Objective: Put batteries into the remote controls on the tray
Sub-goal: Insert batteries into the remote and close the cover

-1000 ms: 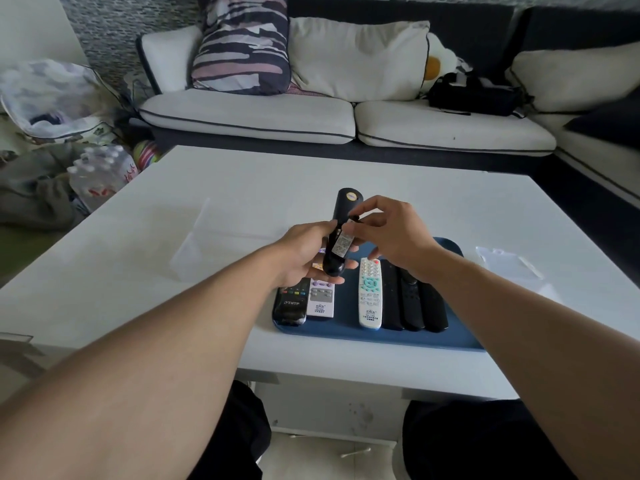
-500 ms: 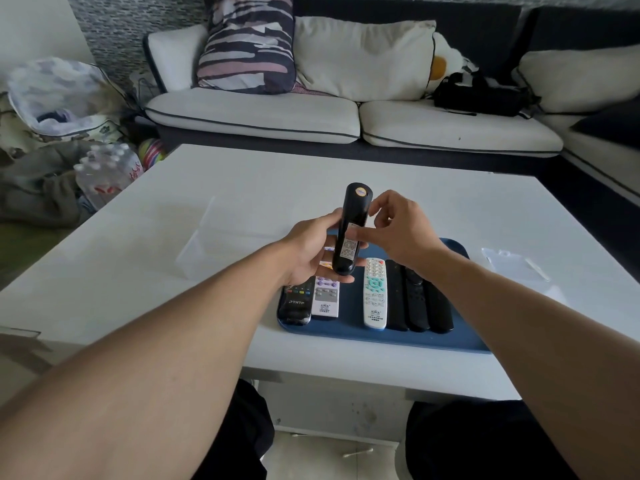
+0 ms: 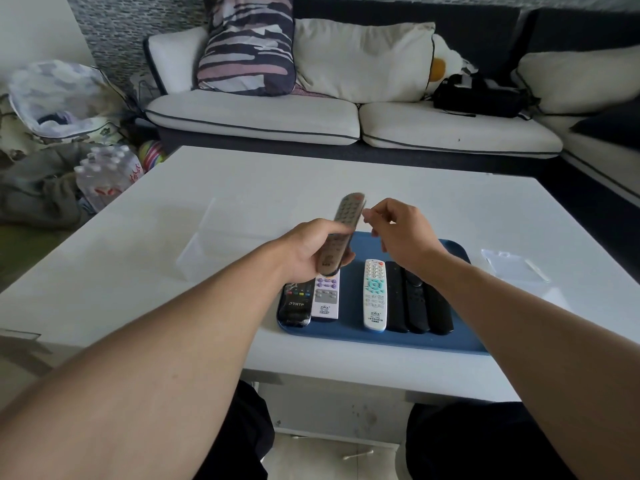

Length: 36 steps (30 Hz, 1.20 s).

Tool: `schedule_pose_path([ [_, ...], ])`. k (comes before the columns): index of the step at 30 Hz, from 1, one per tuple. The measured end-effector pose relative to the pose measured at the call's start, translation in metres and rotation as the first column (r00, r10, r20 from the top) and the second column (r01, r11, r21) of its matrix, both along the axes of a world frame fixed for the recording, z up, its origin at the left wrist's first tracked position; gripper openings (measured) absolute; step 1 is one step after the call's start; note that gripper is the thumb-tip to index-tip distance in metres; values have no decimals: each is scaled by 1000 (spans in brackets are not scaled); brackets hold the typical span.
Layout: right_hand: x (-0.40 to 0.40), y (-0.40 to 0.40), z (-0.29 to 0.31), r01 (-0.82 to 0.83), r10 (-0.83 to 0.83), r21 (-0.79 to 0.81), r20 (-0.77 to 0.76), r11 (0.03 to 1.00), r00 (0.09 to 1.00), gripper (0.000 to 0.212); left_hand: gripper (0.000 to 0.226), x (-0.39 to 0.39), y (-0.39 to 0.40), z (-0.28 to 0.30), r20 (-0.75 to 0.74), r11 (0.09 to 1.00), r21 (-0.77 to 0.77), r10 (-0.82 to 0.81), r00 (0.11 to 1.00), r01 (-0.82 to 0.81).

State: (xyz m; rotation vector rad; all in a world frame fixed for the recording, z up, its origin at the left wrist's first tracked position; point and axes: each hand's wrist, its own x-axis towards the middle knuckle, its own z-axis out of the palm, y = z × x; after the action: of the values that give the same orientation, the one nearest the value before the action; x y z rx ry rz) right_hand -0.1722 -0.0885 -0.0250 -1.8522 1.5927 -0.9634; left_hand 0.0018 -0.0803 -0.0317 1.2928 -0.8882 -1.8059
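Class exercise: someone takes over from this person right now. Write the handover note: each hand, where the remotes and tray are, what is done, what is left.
Left hand: grips a grey remote above the tray, button side facing the camera, blurred by motion.
Right hand: beside the remote's top end, fingers loosely curled; whether it pinches anything cannot be told.
Blue tray on the white table: two remotes at its left, a white remote and three black ones at its right, with a gap between.
Done: cannot be judged from this view; no batteries are visible.
Left: probably set the held remote in the gap, then check the rest.
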Motion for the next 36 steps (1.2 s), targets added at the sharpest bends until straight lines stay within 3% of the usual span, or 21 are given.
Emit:
schedule_pose_path([
  [4, 1, 7, -1, -80, 82, 27, -86, 996, 993, 14, 20, 1, -2, -5, -40, 993, 48, 109, 993, -107],
  [8, 8, 16, 1, -161, 185, 144, -177, 976, 966, 37, 32, 3, -4, -7, -88, 974, 83, 216, 972, -209],
  [12, 19, 18, -5, -129, 186, 278, -189, 952, 964, 57, 31, -1, -5, -7, -15, 980, 58, 190, 982, -189],
  [15, 25, 20, -7, -88, 171, 363, -204, 928, 964, 58, 28, -4, -3, -7, -7, 990, 56, 131, 991, -130],
  [17, 26, 17, -8, -58, 142, 405, -180, 913, 973, 44, 27, -4, -4, -11, 61, 996, 34, 82, 995, -84],
  [19, 26, 13, -8, -6, 100, 424, -199, 906, 975, 33, 24, -3, -5, -17, 270, 998, -48, 45, 962, -33],
  [22, 23, 10, -14, 80, 84, 429, -350, 900, 933, 48, 23, 2, -11, -31, 664, 962, -229, 44, 746, 148],
  [24, 22, 12, -20, 108, 104, 425, -446, 899, 889, 57, 34, 5, -6, -32, 765, 935, -232, 6, 644, 267],
  [27, 25, 17, -27, 104, 164, 432, -540, 896, 826, 64, 43, 9, 0, -33, 914, 872, -81, -127, 384, 482],
  [31, 29, 17, -26, 115, 180, 415, -607, 903, 774, 63, 45, 8, 4, -38, 955, 756, 162, -282, 92, 634],
  [33, 31, 14, -29, 121, 188, 425, -615, 897, 766, 63, 41, 7, 6, -36, 953, 728, 209, -300, 30, 653],
  [36, 35, 10, -38, 89, 268, 452, -664, 888, 698, 65, 40, 7, 5, -34, 953, 724, 221, -304, 15, 653],
])
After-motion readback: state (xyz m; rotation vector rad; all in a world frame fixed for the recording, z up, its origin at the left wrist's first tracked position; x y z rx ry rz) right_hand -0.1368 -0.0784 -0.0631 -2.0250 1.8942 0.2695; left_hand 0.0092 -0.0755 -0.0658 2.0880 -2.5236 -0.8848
